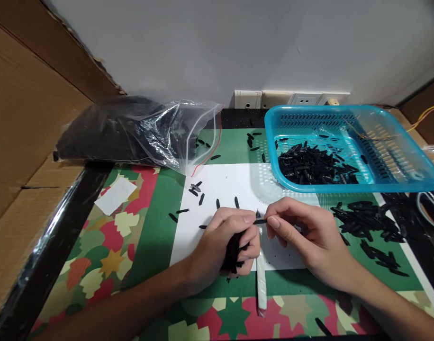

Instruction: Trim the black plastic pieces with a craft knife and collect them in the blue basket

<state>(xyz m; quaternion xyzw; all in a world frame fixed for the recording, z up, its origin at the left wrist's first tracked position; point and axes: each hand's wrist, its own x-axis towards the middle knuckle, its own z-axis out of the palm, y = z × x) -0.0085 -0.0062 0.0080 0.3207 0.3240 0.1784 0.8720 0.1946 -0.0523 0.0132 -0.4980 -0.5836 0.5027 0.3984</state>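
Observation:
My left hand [212, 246] is curled round a bunch of small, slender black pieces [233, 253]. Between its thumb and forefinger and the fingertips of my right hand [314, 232] is a single black piece [260, 221], pinched from both sides. Beneath the hands, a slim tool with a white wrapped handle [261, 284] lies on a white sheet [210, 246], its dark pointed tip partly hidden. Several loose black pieces [202, 199] are scattered on the sheet beyond my left hand. To the right of my right hand lies a pile of similar pieces [366, 220].
A blue plastic basket [345, 188] at the back right holds many black pieces. At the back left rests a clear zip bag [131, 132] with dark contents. Scissors [430, 210] lie at the right edge; cardboard [32, 85] stands left. Wall sockets [304, 98] are behind.

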